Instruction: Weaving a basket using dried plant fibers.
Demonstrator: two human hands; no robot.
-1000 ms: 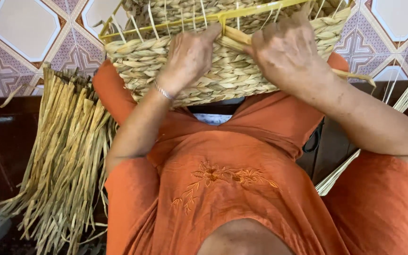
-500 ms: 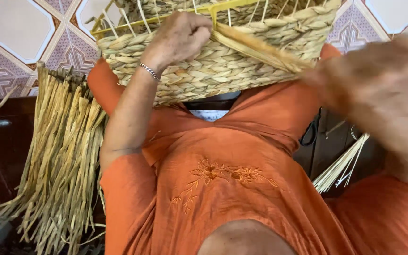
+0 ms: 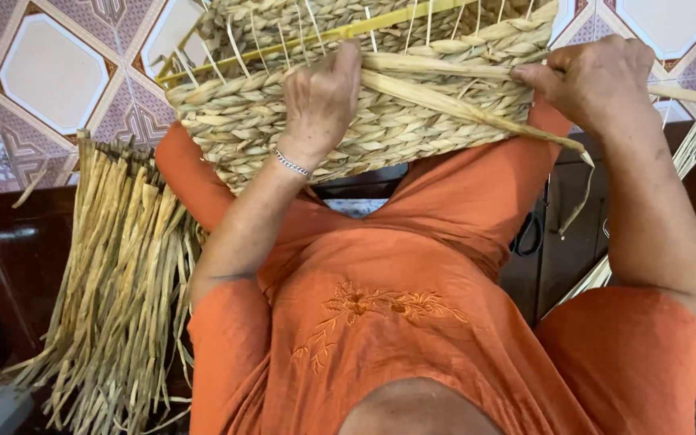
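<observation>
So we've got the woven basket [image 3: 380, 121] up on our knees, chunky braided straw rows, thin pale ribs poking out the top. Left hand [image 3: 320, 97] grips the rim, right hand [image 3: 598, 80] pinches a flat straw strand [image 3: 461, 101] pulled taut across the basket's side. Loose straw bundle [image 3: 114, 282] lies at the left.

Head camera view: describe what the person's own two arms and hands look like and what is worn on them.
Both forearms are bare below short orange sleeves that match the orange garment with embroidered flowers on the front. The left hand has a thin silver chain bracelet at the wrist. The right hand shows no ring, watch or bracelet. No gloves on either hand.
</observation>
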